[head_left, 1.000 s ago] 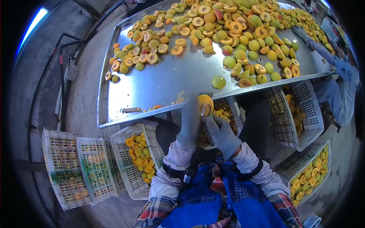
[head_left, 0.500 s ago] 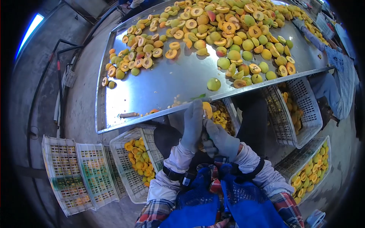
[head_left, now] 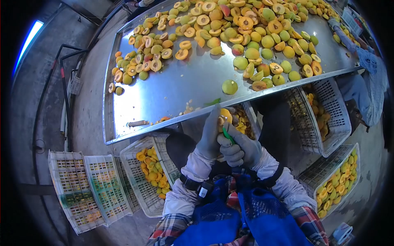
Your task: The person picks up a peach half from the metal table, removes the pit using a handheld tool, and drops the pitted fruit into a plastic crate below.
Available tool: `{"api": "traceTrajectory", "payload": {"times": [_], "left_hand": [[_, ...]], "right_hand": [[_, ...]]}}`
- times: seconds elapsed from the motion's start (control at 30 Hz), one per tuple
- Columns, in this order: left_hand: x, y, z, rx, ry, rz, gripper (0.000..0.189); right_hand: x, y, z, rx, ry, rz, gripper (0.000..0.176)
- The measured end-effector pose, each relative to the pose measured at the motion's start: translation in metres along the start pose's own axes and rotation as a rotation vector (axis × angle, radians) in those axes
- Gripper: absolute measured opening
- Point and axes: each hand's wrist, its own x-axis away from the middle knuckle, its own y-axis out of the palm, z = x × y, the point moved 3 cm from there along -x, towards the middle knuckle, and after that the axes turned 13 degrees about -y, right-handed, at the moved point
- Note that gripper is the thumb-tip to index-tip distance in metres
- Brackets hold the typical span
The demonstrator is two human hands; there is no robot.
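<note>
My gloved left hand (head_left: 210, 133) holds a halved yellow fruit (head_left: 225, 116) with its cut face showing, just past the table's near edge. In my gloved right hand (head_left: 241, 148), the fingers are wrapped round a green-handled tool (head_left: 228, 136). The tool's tip is at the fruit; its exact shape is hidden. Beyond my hands, the metal table (head_left: 172, 98) carries a large heap of halved and whole fruit (head_left: 246, 28). A single green-yellow fruit (head_left: 230, 87) lies near the edge, and a green leaf (head_left: 212, 102) is closer to my hands.
Below the edge is a crate of fruit pieces (head_left: 243, 123). Crates of fruit stand at lower left (head_left: 141, 180), right (head_left: 324, 119) and lower right (head_left: 336, 180). Empty-looking stacked crates (head_left: 76, 192) are far left. A co-worker's sleeve (head_left: 347, 39) reaches over the table's right side.
The green tool handle now shows between my hands, and my right hand has turned and moved slightly up. More of the fruit's cut face is visible. The view has shifted slightly.
</note>
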Motion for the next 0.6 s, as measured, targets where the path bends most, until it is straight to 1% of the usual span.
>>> {"api": "traceTrajectory", "payload": {"times": [0.07,0.1,0.17,0.2,0.27,0.3,0.33,0.37,0.4,0.43,0.47,0.5,0.53,0.6], "left_hand": [[-0.007,-0.001,-0.003,-0.027,0.024,-0.046,0.050],[-0.013,-0.011,-0.006,-0.018,0.017,0.028,0.046],[-0.028,-0.037,-0.013,-0.006,0.002,0.174,0.040],[-0.030,-0.047,-0.008,-0.284,0.189,0.360,0.036],[-0.024,-0.054,0.008,-0.843,0.565,0.718,0.030],[-0.014,-0.058,0.011,-0.986,0.683,0.854,0.027],[0.006,-0.058,0.016,-1.131,0.802,0.990,0.025],[0.031,-0.057,0.027,-1.148,0.785,1.033,0.024],[0.053,-0.076,0.033,-1.194,0.818,1.098,0.024],[0.077,-0.090,0.039,-1.235,0.975,1.200,0.026],[0.103,-0.101,0.046,-1.150,0.840,1.235,0.029],[0.129,-0.136,0.051,-1.297,0.755,1.448,0.032],[0.147,-0.166,0.053,-1.439,0.654,1.660,0.035],[0.164,-0.171,0.061,-1.439,0.702,1.881,0.038]], "right_hand": [[-0.001,-0.013,-0.003,-0.033,0.024,-0.034,0.050],[0.000,-0.018,-0.004,-0.047,0.039,-0.052,0.050],[0.002,-0.027,-0.006,0.021,0.042,-0.019,0.049],[0.004,-0.032,-0.008,0.055,0.039,-0.002,0.048],[0.005,-0.052,-0.011,0.202,0.044,0.192,0.048],[0.006,-0.066,-0.014,0.278,0.049,0.289,0.048],[0.003,-0.109,-0.017,0.826,-0.043,0.404,0.048],[-0.005,-0.162,-0.020,1.375,-0.148,0.507,0.049],[-0.010,-0.186,-0.023,1.920,-0.264,0.600,0.050],[-0.012,-0.184,-0.021,1.687,-0.221,0.627,0.051],[-0.013,-0.171,-0.018,1.456,-0.173,0.641,0.052],[-0.013,-0.154,-0.014,1.226,-0.122,0.648,0.053],[-0.014,-0.135,-0.020,1.308,-0.056,0.691,0.054],[-0.022,-0.143,-0.021,1.348,-0.072,0.672,0.054]]}}
